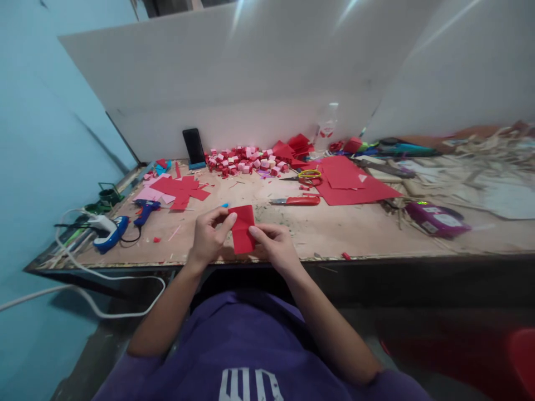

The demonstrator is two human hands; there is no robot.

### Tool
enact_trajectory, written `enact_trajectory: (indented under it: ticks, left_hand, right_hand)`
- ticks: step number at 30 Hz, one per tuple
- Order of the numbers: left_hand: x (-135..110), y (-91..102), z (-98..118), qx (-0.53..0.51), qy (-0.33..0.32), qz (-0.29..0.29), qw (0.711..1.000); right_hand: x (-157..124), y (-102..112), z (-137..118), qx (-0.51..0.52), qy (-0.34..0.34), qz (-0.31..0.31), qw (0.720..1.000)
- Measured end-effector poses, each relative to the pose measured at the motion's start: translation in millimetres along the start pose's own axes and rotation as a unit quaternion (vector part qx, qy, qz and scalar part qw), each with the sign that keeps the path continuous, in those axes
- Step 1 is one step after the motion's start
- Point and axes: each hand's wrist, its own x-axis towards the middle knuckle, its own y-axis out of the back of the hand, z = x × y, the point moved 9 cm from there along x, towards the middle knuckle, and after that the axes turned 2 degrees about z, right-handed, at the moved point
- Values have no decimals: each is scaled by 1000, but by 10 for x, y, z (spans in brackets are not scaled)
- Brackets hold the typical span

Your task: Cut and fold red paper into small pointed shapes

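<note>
A small red paper piece (243, 234) with crease lines is held up over the table's front edge, between both hands. My left hand (211, 234) pinches its upper left edge between thumb and fingers. On its right side, my right hand (273, 242) presses it with the thumb in front and the fingers behind. Just beyond the paper lies a craft knife (296, 201) with a red handle. Behind the knife are scissors (307, 177) with yellow handles, and a heap of small pink and red paper cubes (246, 160).
Cut red paper shapes (181, 190) and a blue glue gun (146, 211) lie on the left, near a blue power strip (112, 234) with a white cable. Large red sheets (351, 181) and a purple tape measure (434, 219) lie right. A phone (193, 146) stands at the back.
</note>
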Motion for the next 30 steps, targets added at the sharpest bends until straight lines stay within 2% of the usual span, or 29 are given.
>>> enact_trajectory:
  ticks: [8, 14, 23, 30]
  left_hand:
    - [-200, -199, -213, -21, 74, -86, 993]
    - [-235, -166, -344, -25, 94, -70, 993]
    - [-287, -209, -481, -81, 147, -82, 982]
    - [-263, -96, -495, -75, 142, -41, 986]
  right_hand:
    - [24, 21, 6, -1, -9, 4, 1000]
    - [12, -45, 16, -35, -32, -27, 999]
    - [16, -87, 31, -77, -51, -55, 994]
    - [-19, -142, 93, -62, -76, -78, 992]
